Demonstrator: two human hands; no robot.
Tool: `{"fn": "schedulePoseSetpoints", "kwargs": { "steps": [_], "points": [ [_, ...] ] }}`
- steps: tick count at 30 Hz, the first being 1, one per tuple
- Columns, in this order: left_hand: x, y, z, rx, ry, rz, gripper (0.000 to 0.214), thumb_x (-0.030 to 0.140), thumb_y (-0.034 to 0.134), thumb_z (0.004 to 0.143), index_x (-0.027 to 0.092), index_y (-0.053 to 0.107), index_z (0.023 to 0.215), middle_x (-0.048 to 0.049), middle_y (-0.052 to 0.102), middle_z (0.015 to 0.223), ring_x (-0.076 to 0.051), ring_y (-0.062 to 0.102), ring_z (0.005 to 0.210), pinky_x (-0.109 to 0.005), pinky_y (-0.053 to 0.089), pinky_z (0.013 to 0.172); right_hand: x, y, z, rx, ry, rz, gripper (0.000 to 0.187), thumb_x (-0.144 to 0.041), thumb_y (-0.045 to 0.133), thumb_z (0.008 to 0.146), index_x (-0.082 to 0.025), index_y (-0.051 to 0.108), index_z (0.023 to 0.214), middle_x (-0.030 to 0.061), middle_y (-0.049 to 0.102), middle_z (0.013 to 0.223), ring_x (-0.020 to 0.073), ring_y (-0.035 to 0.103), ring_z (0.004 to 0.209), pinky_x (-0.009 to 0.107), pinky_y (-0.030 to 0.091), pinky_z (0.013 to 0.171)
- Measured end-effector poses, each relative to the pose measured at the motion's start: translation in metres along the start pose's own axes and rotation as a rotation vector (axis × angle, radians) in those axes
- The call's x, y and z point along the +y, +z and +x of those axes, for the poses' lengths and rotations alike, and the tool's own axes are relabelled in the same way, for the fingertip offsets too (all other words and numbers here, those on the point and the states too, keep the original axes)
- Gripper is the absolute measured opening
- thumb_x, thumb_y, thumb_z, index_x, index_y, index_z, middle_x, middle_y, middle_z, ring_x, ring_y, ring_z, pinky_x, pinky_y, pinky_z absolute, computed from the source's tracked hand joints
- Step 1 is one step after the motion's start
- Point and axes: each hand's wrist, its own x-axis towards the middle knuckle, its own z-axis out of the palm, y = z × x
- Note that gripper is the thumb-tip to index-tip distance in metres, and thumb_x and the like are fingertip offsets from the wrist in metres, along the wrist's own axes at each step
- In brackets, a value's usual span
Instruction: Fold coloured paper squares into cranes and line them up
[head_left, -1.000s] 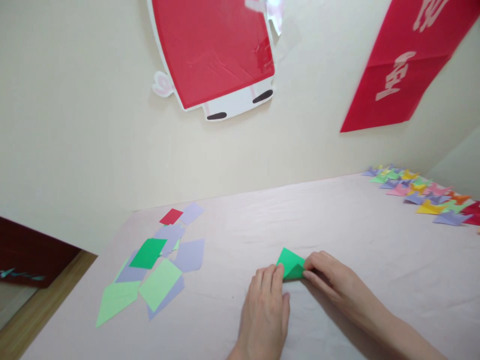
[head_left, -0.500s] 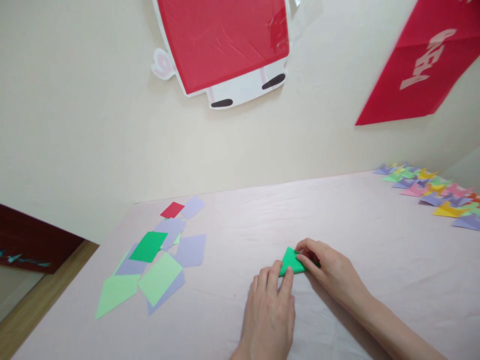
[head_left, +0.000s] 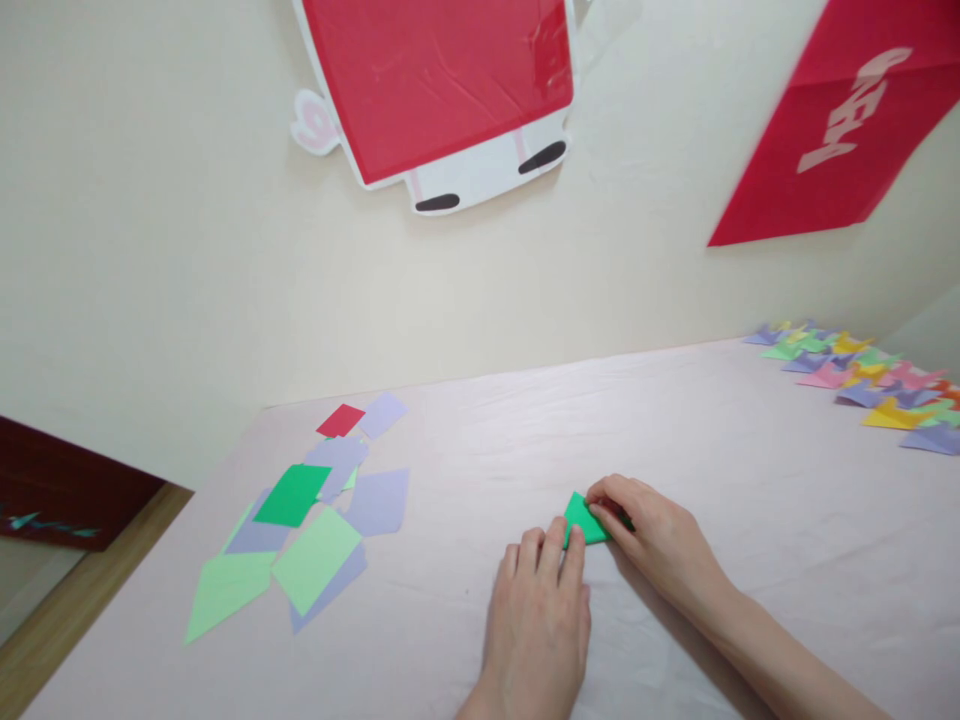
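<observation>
A small green folded paper [head_left: 582, 521] lies on the pale table cover, its peak pointing away from me. My left hand [head_left: 536, 610] rests flat with fingers stretched out, its fingertips touching the paper's near left edge. At the paper's right side my right hand [head_left: 660, 540] pinches it between thumb and fingers. The right corner of the paper is hidden behind those fingers.
Loose paper sheets in purple, light green [head_left: 316, 560], dark green [head_left: 294, 495] and red [head_left: 340, 421] overlap on the left. Folded colourful paper pieces [head_left: 889, 413] stand in rows at the far right. A wall [head_left: 525, 300] with red decorations rises behind the table [head_left: 465, 440].
The right fingers have shifted slightly left over the green paper, and the left fingertips sit a little differently at its edge. The whole view has moved slightly.
</observation>
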Motion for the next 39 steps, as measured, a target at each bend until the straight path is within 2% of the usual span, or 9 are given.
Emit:
{"fn": "schedulePoseSetpoints", "kwargs": {
  "steps": [6, 10, 13, 18, 23, 29, 33, 39],
  "points": [
    [0.001, 0.001, 0.001, 0.002, 0.010, 0.056, 0.044, 0.023, 0.052, 0.092, 0.017, 0.051, 0.136, -0.0067, 0.056, 0.137, -0.027, 0.054, 0.108, -0.044, 0.049, 0.088, -0.001, 0.000, 0.000, -0.035, 0.023, -0.012, 0.016, -0.025, 0.046, 0.091, -0.022, 0.060, 0.085, 0.0022, 0.068, 0.084, 0.0195, 0.064, 0.079, 0.031, 0.047, 0.071],
    [0.003, 0.005, -0.002, 0.090, 0.047, 0.130, 0.042, 0.027, 0.047, 0.096, 0.016, 0.053, 0.136, -0.0041, 0.052, 0.144, -0.027, 0.053, 0.116, -0.042, 0.047, 0.092, -0.001, 0.000, 0.000, -0.019, 0.018, -0.021, 0.016, -0.024, 0.046, 0.090, -0.023, 0.061, 0.084, 0.0022, 0.068, 0.083, 0.0189, 0.064, 0.077, 0.030, 0.047, 0.069],
    [0.007, 0.009, -0.006, 0.142, 0.105, 0.143, 0.044, 0.038, 0.043, 0.098, 0.016, 0.055, 0.135, -0.0033, 0.051, 0.146, -0.024, 0.049, 0.124, -0.038, 0.044, 0.098, -0.001, 0.001, 0.000, -0.004, 0.005, -0.016, 0.016, -0.024, 0.046, 0.090, -0.023, 0.061, 0.084, 0.0022, 0.069, 0.082, 0.0188, 0.064, 0.075, 0.029, 0.047, 0.067],
    [0.011, 0.017, -0.007, 0.108, 0.104, 0.109, 0.054, 0.050, 0.042, 0.097, 0.012, 0.056, 0.134, -0.0088, 0.054, 0.142, -0.024, 0.051, 0.123, -0.040, 0.043, 0.101, -0.001, 0.001, 0.000, 0.012, 0.006, -0.025, 0.017, -0.025, 0.045, 0.090, -0.023, 0.060, 0.083, 0.0023, 0.068, 0.080, 0.0189, 0.064, 0.074, 0.029, 0.046, 0.066],
    [0.014, 0.015, -0.005, 0.080, 0.059, 0.076, 0.054, 0.050, 0.048, 0.095, 0.015, 0.055, 0.135, -0.0078, 0.057, 0.139, -0.027, 0.056, 0.114, -0.045, 0.045, 0.098, -0.002, 0.002, 0.000, 0.029, -0.005, -0.036, 0.018, -0.023, 0.045, 0.090, -0.023, 0.061, 0.081, 0.0019, 0.068, 0.078, 0.0183, 0.063, 0.072, 0.028, 0.045, 0.064],
    [0.015, 0.007, -0.002, 0.072, 0.057, 0.059, 0.052, 0.047, 0.054, 0.093, 0.015, 0.057, 0.133, -0.0073, 0.061, 0.134, -0.028, 0.057, 0.108, -0.047, 0.045, 0.096, 0.000, 0.006, -0.002, 0.015, -0.014, -0.064, 0.017, -0.020, 0.044, 0.092, -0.022, 0.058, 0.083, 0.0024, 0.066, 0.081, 0.0187, 0.062, 0.076, 0.029, 0.045, 0.068],
    [0.013, 0.003, 0.000, 0.071, 0.054, 0.041, 0.052, 0.047, 0.057, 0.091, 0.015, 0.057, 0.132, -0.0066, 0.061, 0.132, -0.028, 0.057, 0.107, -0.048, 0.045, 0.097, -0.001, 0.004, -0.008, 0.022, -0.067, -0.079, 0.008, -0.020, 0.051, 0.090, -0.021, 0.059, 0.091, 0.0042, 0.065, 0.089, 0.0204, 0.060, 0.083, 0.032, 0.045, 0.075],
    [0.015, 0.000, 0.001, 0.060, 0.066, 0.050, 0.050, 0.046, 0.057, 0.091, 0.015, 0.058, 0.131, -0.0074, 0.061, 0.133, -0.028, 0.057, 0.109, -0.049, 0.044, 0.100, -0.004, 0.001, -0.019, 0.051, -0.065, -0.096, 0.017, -0.020, 0.055, 0.087, -0.021, 0.062, 0.102, 0.0074, 0.061, 0.101, 0.0228, 0.055, 0.091, 0.036, 0.042, 0.079]
  ]
}}
